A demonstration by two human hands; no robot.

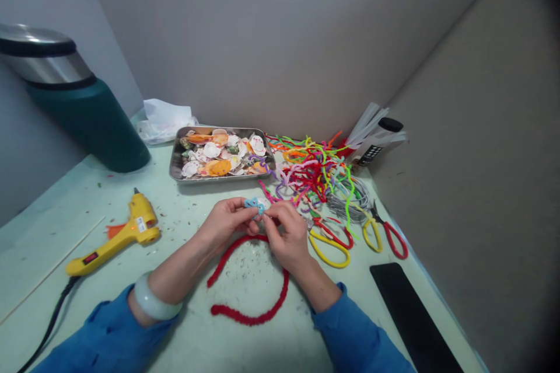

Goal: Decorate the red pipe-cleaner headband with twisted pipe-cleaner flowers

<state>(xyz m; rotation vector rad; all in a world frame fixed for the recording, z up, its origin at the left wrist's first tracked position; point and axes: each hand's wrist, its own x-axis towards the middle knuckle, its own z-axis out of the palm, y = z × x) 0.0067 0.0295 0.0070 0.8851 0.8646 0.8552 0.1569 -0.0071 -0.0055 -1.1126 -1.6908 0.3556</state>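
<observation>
A small light-blue pipe cleaner shape point(254, 204), bent into loops, is pinched between both hands. My left hand point(230, 220) grips its left side between thumb and fingers. On its right side, my right hand point(286, 232) closes thumb and forefinger at the edge. Below them on the table lies a red pipe cleaner headband point(251, 319), curved like a C with its opening to the left; the right hand and wrist cover part of it. Just beyond the hands spreads a heap of coloured pipe cleaners point(312, 174).
Behind stands a metal tray point(219, 180) of shells. A yellow glue gun point(118, 241), a thin stick point(55, 268) and a green bottle point(87, 122) are left. Scissors point(330, 250), more scissors point(391, 239), a wire coil point(350, 201), glue sticks point(367, 125) and a black strip point(413, 314) are right.
</observation>
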